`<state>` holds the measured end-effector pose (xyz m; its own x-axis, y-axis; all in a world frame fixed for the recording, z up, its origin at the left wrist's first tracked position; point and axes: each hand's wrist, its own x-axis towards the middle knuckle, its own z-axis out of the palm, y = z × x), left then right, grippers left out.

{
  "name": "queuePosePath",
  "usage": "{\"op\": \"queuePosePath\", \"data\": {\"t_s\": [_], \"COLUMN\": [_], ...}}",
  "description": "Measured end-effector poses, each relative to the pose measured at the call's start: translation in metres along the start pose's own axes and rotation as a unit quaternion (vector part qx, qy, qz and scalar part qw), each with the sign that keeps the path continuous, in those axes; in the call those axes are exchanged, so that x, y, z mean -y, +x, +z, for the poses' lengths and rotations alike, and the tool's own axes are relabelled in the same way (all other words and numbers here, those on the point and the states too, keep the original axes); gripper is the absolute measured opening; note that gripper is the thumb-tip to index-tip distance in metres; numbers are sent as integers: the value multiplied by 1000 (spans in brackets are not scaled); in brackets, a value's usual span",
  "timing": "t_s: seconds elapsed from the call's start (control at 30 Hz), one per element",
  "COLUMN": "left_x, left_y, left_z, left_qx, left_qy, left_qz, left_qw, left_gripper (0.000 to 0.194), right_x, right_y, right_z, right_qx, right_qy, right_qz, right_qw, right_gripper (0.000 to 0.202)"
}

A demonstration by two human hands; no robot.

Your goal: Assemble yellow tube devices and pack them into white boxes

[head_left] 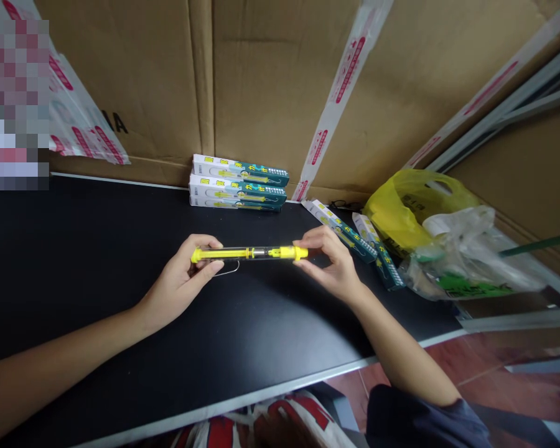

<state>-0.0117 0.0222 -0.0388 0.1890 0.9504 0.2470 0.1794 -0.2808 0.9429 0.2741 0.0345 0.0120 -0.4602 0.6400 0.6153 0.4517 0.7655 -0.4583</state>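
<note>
A slim clear tube with yellow parts inside, a spring scale (233,253), is held level above the black table. My left hand (186,270) pinches its left end between thumb and fingers, and a thin metal hook hangs just beside that thumb. At the right end, the thumb and fingertips of my right hand (330,264) are closed on the yellow cap. Behind the hands, a stack of printed white and green boxes (238,186) stands against the cardboard.
Two more narrow boxes (343,230) lie at an angle right of the stack. Beside them are a yellow plastic bag (401,205) and clear plastic wrapping (476,255). Taped cardboard (270,93) rises behind the black table (98,249); its pale front edge runs near my body.
</note>
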Motion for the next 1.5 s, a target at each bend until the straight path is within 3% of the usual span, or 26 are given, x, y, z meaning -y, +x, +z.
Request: {"op": "queuePosePath", "data": {"t_s": [0.27,0.4,0.73,0.9,1.2,1.5], "left_x": [0,-1,-4,-3,2,1], "left_y": [1,-1,8,10,12,13], "left_z": [0,2,-2,-2,-5,-11], "left_qx": [35,37,-9,-15,4,93], "left_qy": [-35,-115,-311,-347,-389,-363], "left_qz": [-31,-48,-144,-154,-168,-183], "left_qw": [998,992,939,925,906,909], "left_gripper": [22,29,33,28,28,32], "right_x": [0,0,-7,-10,-10,-5], "right_y": [1,0,-4,-4,-4,-2], "right_z": [-1,0,5,4,4,0], "right_qx": [4,14,3,-8,-9,-22], "right_qy": [17,44,76,100,104,73], "right_qz": [26,27,125,157,137,64], "right_qw": [1000,999,989,982,985,995], "right_gripper": [21,21,22,25,23,18]}}
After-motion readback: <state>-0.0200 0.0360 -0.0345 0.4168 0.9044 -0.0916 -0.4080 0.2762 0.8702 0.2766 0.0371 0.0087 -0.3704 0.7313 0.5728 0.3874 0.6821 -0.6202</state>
